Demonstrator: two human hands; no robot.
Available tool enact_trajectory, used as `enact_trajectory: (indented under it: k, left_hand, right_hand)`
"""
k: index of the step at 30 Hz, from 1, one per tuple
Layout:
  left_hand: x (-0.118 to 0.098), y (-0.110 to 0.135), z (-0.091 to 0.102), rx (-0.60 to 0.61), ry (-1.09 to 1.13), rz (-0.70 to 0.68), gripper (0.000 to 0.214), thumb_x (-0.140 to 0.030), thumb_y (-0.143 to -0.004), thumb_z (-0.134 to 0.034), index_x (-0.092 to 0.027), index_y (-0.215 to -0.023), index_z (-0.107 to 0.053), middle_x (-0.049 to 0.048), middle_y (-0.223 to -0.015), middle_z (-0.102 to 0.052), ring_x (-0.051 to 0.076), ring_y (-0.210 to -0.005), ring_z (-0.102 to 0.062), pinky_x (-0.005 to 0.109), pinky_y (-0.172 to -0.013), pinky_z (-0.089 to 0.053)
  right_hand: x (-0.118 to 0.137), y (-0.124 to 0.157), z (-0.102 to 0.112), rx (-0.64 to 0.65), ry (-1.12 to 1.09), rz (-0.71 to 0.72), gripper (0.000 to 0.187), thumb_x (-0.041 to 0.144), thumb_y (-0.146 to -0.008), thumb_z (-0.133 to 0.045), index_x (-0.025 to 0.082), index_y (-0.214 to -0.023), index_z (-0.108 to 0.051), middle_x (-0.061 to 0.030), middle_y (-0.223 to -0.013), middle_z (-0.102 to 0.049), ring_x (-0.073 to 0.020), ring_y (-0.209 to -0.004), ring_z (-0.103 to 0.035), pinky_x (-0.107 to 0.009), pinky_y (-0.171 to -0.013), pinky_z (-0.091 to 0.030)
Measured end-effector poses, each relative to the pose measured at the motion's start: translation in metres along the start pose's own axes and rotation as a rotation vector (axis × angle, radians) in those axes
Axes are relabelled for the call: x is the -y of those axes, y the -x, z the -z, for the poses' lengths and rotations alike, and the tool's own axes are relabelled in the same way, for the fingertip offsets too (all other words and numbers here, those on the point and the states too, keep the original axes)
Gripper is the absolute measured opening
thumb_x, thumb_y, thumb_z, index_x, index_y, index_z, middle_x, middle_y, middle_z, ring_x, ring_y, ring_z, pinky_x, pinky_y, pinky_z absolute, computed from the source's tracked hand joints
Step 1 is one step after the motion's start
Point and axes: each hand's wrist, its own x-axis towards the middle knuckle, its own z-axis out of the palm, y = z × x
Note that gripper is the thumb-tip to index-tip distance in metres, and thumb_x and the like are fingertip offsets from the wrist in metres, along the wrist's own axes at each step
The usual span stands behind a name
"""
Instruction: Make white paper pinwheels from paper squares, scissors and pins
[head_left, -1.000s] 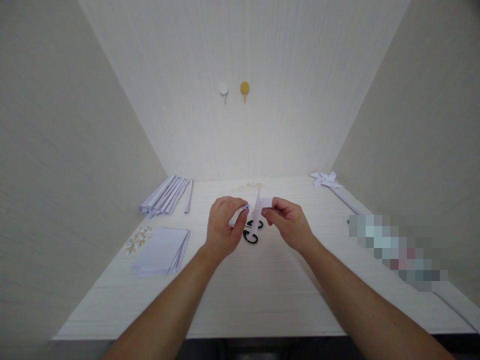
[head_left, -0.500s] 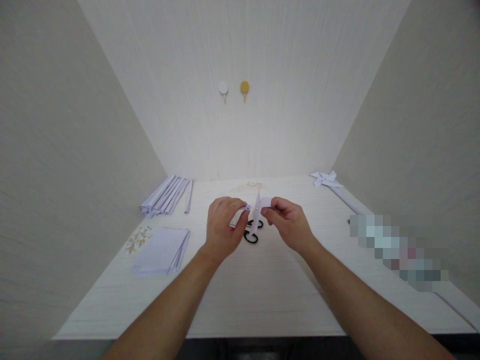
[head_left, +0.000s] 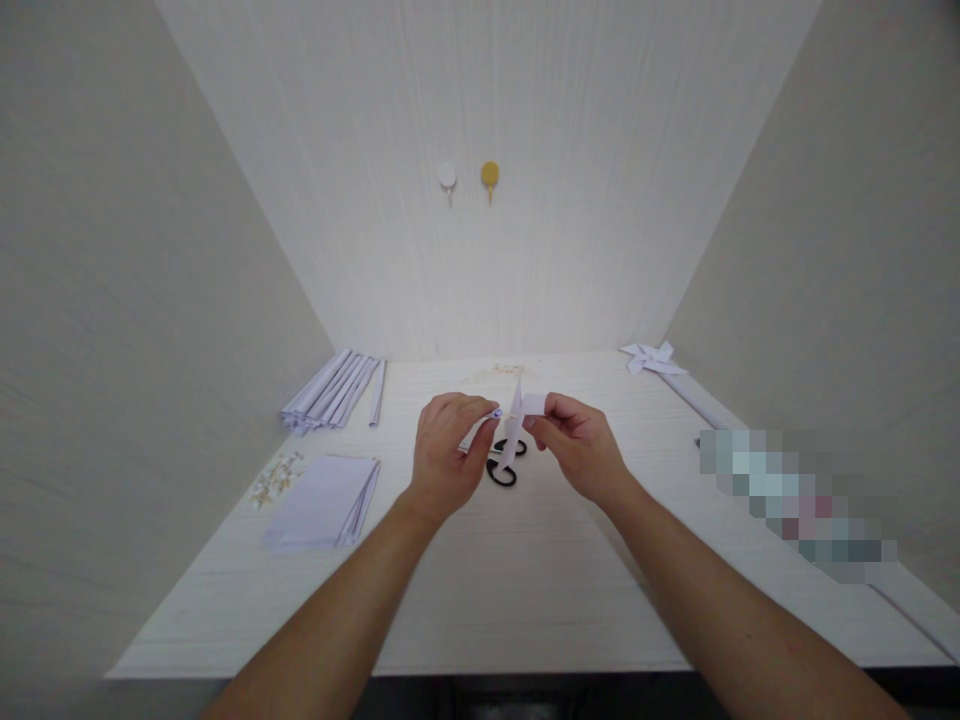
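My left hand [head_left: 450, 445] is closed round a rolled paper stick, its open end [head_left: 496, 413] peeking out between thumb and forefinger. Facing it, my right hand [head_left: 581, 440] pinches a white paper pinwheel [head_left: 514, 430] seen nearly edge-on. A thin pale pin or stem seems to bridge the small gap between stick and pinwheel; its exact fit is too small to make out. Under the hands lie scissors with black handles [head_left: 502, 475], partly hidden by the pinwheel and my left hand.
At the back left are several rolled paper sticks [head_left: 330, 390], with one [head_left: 377, 393] set apart. Stacked paper sheets [head_left: 322, 503] and small gold-and-white fasteners [head_left: 276, 480] lie at left. Another pinwheel [head_left: 651, 357] rests at the back right. Two hooks [head_left: 490, 174] hang on the wall.
Almost nothing differs. My right hand and the pinwheel have shifted very slightly right, and the thin stem between stick and pinwheel shows a little more.
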Motion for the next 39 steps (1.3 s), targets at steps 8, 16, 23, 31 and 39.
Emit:
enact_trajectory:
  k: [8,16,23,31,39]
  left_hand:
    - [0.0012,-0.0008,0.0013,0.041,0.019,0.004,0.022,-0.02,-0.096,-0.059,-0.023,-0.115,-0.068,0.0064,-0.105,-0.075,0.021,-0.101,-0.064,0.042,-0.095,-0.048]
    - [0.0006,-0.0033,0.0025,0.064,0.083,0.001,0.021,-0.019,-0.097,-0.057,-0.022,-0.114,-0.069,0.0069,-0.105,-0.075,0.021,-0.101,-0.064,0.041,-0.095,-0.048]
    - [-0.0013,-0.0046,0.0029,0.087,0.143,0.027,0.021,-0.02,-0.099,-0.053,-0.023,-0.114,-0.068,0.0071,-0.107,-0.075,0.021,-0.106,-0.066,0.041,-0.098,-0.05]
    - [-0.0006,-0.0036,0.0036,0.104,0.135,0.049,0.022,-0.021,-0.1,-0.052,-0.023,-0.114,-0.069,0.0074,-0.107,-0.076,0.022,-0.105,-0.066,0.042,-0.096,-0.051]
    - [0.0013,-0.002,0.0016,0.067,0.134,0.041,0.023,-0.02,-0.098,-0.056,-0.024,-0.116,-0.069,0.0067,-0.108,-0.076,0.021,-0.104,-0.067,0.041,-0.095,-0.052]
  right_hand:
    - [-0.0014,-0.0008,-0.0003,-0.012,-0.027,0.023,0.02,0.038,-0.08,-0.071,0.02,-0.074,-0.065,0.0036,-0.059,-0.054,-0.0117,-0.055,-0.046,-0.027,-0.055,-0.039]
    - [-0.0045,-0.0002,-0.0002,-0.036,-0.054,0.049,0.021,0.037,-0.08,-0.072,0.02,-0.074,-0.062,0.0036,-0.061,-0.054,-0.0114,-0.056,-0.044,-0.026,-0.055,-0.038]
    - [-0.0041,0.0002,0.0001,-0.027,-0.03,0.073,0.021,0.035,-0.081,-0.072,0.021,-0.071,-0.06,0.0031,-0.062,-0.054,-0.0116,-0.056,-0.043,-0.026,-0.055,-0.038]
    - [-0.0069,-0.0009,-0.0001,-0.037,-0.03,0.063,0.018,0.036,-0.08,-0.072,0.021,-0.075,-0.063,0.003,-0.064,-0.054,-0.0121,-0.058,-0.045,-0.027,-0.055,-0.039]
    - [-0.007,-0.0001,-0.0022,0.005,-0.033,-0.004,0.019,0.035,-0.081,-0.069,0.021,-0.072,-0.061,0.0036,-0.059,-0.052,-0.013,-0.056,-0.046,-0.027,-0.053,-0.036]
